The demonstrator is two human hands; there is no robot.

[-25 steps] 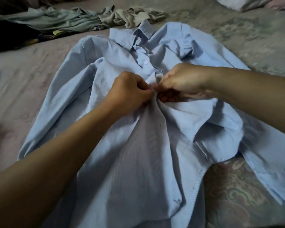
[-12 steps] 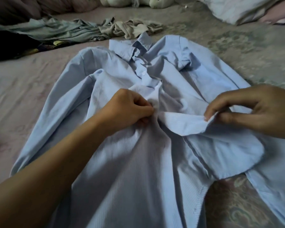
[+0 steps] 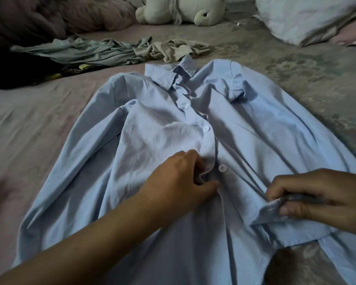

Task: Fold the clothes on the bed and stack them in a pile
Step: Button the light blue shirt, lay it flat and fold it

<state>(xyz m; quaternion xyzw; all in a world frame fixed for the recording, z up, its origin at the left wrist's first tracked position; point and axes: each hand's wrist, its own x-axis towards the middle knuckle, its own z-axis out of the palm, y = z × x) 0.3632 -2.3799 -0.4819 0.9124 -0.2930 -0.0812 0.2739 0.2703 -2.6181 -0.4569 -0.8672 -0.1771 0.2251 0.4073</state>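
A light blue button shirt (image 3: 156, 140) lies front up on the bed, collar away from me, sleeves spread to both sides. My left hand (image 3: 179, 182) lies on the left front panel beside the button strip, fingers curled into the edge of the placket just left of a white button (image 3: 222, 168). My right hand (image 3: 321, 200) pinches a fold of the right front panel's edge between thumb and fingers, lifted slightly off the shirt. Further back lie a grey-green garment (image 3: 95, 52) and a beige garment (image 3: 177, 49), both crumpled.
The pinkish bed sheet (image 3: 29, 120) extends to the left. A dark garment (image 3: 19, 70) lies at the far left. A white plush toy (image 3: 183, 9), a bunched blanket (image 3: 49, 19) and a pillow (image 3: 308, 17) sit at the head of the bed.
My hands have come apart at the placket. My right hand drew the right panel's edge down and to the right; my left hand loosened and slid lower. The view tilted up.
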